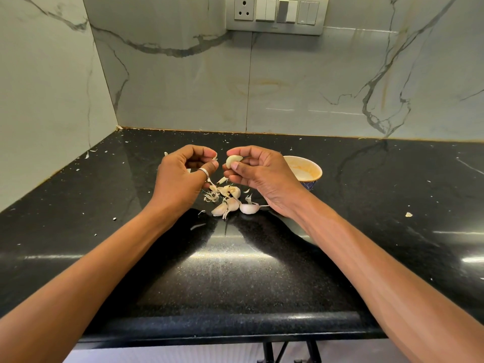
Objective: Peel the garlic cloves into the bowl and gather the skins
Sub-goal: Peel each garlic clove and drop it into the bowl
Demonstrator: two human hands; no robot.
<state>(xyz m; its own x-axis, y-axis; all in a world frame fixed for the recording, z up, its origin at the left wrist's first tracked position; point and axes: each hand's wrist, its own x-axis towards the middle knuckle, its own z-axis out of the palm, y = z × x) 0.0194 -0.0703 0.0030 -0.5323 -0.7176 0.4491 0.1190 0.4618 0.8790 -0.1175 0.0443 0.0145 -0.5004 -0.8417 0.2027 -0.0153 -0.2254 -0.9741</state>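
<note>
1. Hands meet above a black speckled surface (235, 271), a little above the middle of the frame, both forearms reaching in from the bottom corners.
2. Left hand (183, 176), centre left, has its fingers (203, 152) curled, and thumb and fingertip pinch a thin scrap of skin (215, 156). A silver ring (203, 172) sits on the thumb.
3. Right hand (262, 174), just right of centre, grips a pale peeled clove (233, 160) between thumb and forefinger; the other fingers curl underneath.
4. The two hands are close together but apart, with the clove in the gap between them.
5. Below the hands, unpeeled cloves (235, 203) lie in a small heap on the surface, mixed with loose skins (212, 196). Smaller flakes are scattered farther out.
6. A cream bowl (320, 171) with a blue outside stands on the surface just behind the right hand, partly hidden by it. What it holds cannot be seen.
7. A veined marble wall (314, 87) fills the upper frame, with a switch panel (275, 14) at top centre.
</note>
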